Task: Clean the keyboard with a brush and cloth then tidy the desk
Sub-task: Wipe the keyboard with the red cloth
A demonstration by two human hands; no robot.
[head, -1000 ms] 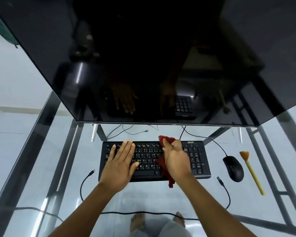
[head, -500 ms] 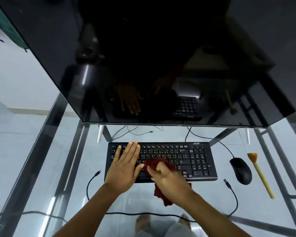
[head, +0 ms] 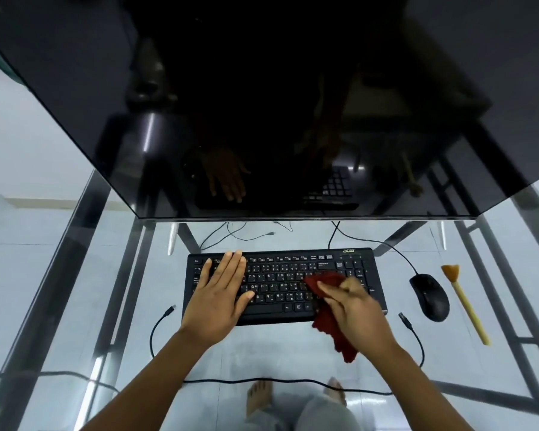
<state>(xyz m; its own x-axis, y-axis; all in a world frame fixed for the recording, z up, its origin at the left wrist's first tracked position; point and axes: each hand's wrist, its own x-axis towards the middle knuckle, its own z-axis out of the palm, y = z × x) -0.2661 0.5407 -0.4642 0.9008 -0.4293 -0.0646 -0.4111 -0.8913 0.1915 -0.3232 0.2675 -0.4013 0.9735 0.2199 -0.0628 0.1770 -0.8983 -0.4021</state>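
Glass forms the counter, clear enough that pale floor tiles, the metal frame and the person's bare feet show through it. At the back a dark monitor stands switched off and mirrors the scene below.

From the head camera, the only view, the keyboard lies centred just in front of the monitor. The left hand rests flat on its left half, its grip spread with fingers extended, pinning the board in place and holding nothing. The right hand is over the right half, its grip pinching a dark red cloth that is bunched on the keys near the number pad and trails off the front edge. A mouse sits just beside the keyboard on the right, and the brush lies beside the mouse, untouched. Loose cables lie at the front.

Wiping with the cloth is the step in hand; brushing looks finished, judging by the brush lying aside. Next, the cloth should probably sweep the remaining keys, with the left hand shifting so its covered half gets wiped, before the desk is tidied.
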